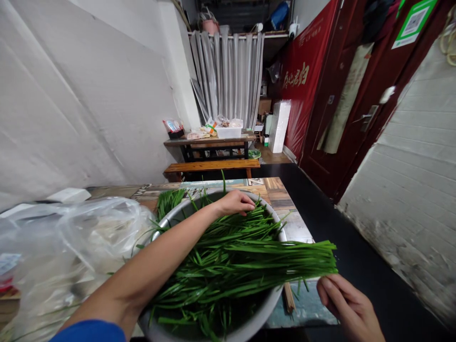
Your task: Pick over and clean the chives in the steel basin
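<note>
A large metal basin point(265, 311) sits on the wooden table in front of me, heaped with long green chives point(235, 256). My left hand point(235, 203) reaches across the basin and rests its fingers on the chives at the far side, palm down. My right hand point(347, 306) is at the near right, beside the tips of the chive bundle that sticks out past the basin rim; its fingers are loosely curled and hold nothing that I can see.
A clear plastic bag point(71, 247) lies on the table left of the basin. The table edge point(302, 228) borders a dark aisle on the right. Farther back stand a wooden bench point(213, 166) and a second table point(210, 141) with clutter.
</note>
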The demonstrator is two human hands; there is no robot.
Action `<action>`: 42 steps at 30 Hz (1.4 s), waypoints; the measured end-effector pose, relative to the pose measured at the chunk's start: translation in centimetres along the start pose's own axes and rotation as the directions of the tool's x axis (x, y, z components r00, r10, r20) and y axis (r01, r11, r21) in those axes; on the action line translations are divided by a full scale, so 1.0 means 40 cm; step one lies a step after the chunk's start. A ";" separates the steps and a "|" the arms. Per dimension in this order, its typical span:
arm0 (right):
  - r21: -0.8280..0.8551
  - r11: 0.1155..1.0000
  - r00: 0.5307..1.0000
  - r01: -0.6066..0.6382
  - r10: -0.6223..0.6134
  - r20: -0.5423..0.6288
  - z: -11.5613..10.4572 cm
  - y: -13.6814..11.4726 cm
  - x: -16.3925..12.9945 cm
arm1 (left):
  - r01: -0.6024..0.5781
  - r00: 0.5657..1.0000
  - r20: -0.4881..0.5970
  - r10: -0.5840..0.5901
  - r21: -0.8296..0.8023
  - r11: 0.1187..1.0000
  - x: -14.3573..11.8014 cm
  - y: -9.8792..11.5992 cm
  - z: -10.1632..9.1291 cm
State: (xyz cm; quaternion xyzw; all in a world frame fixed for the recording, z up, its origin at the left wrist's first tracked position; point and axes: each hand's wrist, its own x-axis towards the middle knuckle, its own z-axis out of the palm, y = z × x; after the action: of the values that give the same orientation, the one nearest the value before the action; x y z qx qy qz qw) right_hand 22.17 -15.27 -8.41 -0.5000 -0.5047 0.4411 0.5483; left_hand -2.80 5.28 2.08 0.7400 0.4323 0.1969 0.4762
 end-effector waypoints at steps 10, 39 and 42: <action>-0.001 1.000 1.000 -0.019 0.019 0.009 0.000 0.001 0.000 | 0.029 0.998 -0.052 -0.021 0.157 0.987 0.008 0.022 0.015; -0.068 0.997 0.998 -0.028 0.031 0.056 -0.015 0.020 0.001 | 0.240 0.954 -0.292 -0.065 0.618 0.749 -0.028 -0.029 -0.031; -0.080 0.996 0.998 -0.026 0.030 0.055 -0.013 0.011 0.002 | 0.248 0.947 -0.313 -0.072 0.569 0.784 -0.024 -0.030 -0.032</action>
State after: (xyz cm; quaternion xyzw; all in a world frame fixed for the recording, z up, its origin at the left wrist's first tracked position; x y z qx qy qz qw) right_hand 22.71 -15.20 -8.84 -0.5156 -0.5299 0.4425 0.5074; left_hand -4.77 5.39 1.75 0.7782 0.5956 0.1085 0.1672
